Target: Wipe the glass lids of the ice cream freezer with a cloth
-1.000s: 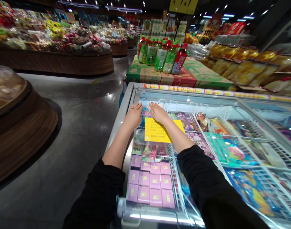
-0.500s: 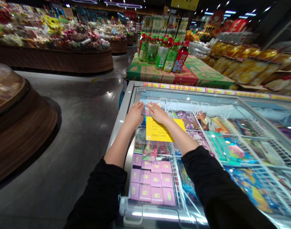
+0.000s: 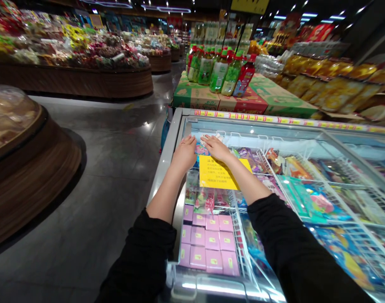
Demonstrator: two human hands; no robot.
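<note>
My left hand (image 3: 185, 154) lies near the far left corner of the chest freezer, at the seam between the metal frame (image 3: 163, 165) and the glass lid, fingers stretched out. Beside it, my right hand (image 3: 216, 149) rests flat on the glass with its fingers extended. A crumpled-looking white thing (image 3: 220, 136) shows by the right fingers; whether it lies above or below the glass I cannot tell. Under my right wrist is a yellow notice (image 3: 219, 176) with printed text. Through the glass, pink boxes (image 3: 213, 240) stand in rows in a white wire basket (image 3: 239, 235).
Bagged frozen goods (image 3: 318, 200) fill the other baskets. Behind the freezer, green and red drink bottles (image 3: 220, 73) stand on cartons (image 3: 198, 99). To the left run a grey floor (image 3: 116, 147) and rounded wooden display stands (image 3: 31, 168). Yellow bagged goods (image 3: 327, 86) are stacked at right.
The whole view has shifted slightly, so the freezer and shelves appear farther right. Both hands stay at the same far left part of the freezer, with a slightly wider gap between them.
</note>
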